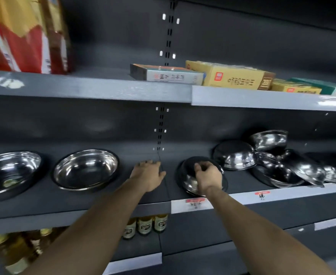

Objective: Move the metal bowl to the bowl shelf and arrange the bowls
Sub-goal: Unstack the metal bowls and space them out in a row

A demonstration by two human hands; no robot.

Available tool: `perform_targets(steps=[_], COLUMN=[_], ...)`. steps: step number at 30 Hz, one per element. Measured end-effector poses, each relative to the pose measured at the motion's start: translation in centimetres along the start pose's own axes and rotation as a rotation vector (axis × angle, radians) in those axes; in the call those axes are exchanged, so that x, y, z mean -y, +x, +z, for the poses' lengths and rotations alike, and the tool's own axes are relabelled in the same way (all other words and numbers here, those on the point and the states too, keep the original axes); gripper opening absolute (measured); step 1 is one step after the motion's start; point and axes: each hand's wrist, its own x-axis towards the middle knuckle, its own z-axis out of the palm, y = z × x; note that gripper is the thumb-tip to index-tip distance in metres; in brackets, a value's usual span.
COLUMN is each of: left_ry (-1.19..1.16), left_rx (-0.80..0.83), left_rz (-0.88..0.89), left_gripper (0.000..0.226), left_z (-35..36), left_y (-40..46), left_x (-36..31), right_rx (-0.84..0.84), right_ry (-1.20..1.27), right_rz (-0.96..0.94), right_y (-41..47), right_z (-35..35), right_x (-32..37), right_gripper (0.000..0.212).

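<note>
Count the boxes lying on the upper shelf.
4: a grey box at middle, a large yellow box beside it, a small yellow box, then a green box at the far right.

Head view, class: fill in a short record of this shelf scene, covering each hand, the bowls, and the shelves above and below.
left hand: left hand lies flat and open on the bowl shelf
right hand: right hand grips an upturned bowl from above
upright bowls: two bowls stand apart, left of the hands
bowl pile: jumbled bowls, overlapping and tilted, at the right
shelf above: flat boxes
shelf below: bottles
</note>
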Motion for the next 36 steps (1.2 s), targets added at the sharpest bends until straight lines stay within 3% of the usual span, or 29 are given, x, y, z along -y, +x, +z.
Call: perform_targets(steps=[6, 14, 25, 30, 36], left_ry=[-0.108, -0.319, -0.653, -0.827, -1.126], left_rx=[0.004, 0.058, 0.0, -0.161, -0.453], left_rz=[-0.095, -0.248, -0.408, -0.418, -0.41], left_gripper=[0.058, 0.058, 0.058, 0.052, 0.048], left_z=[2.2, 4.8, 5.0, 3.2, 0.7], left_y=[2.5, 3.9, 4.2, 3.9, 3.8], left_x=[-6.9, -11.2, -11.8, -11.1, -10.4], right_rx=[0.016, 0.256, 0.279, 0.195, 0.098], right_ry=[-0.069, -0.121, -0.164, -0.113, 0.145], right_rz=[0.088, 0.179, 0.101, -0.054, -0.209], right_y=[5.5, 8.7, 8.6, 7.6, 5.9], right_z=[-5.6, -5.9, -5.4, -4.8, -3.6], right_x=[-4.4, -7.8, -7.0, -5.0, -3.6], right_gripper=[0.042, 0.063, 0.056, 0.045, 0.036])
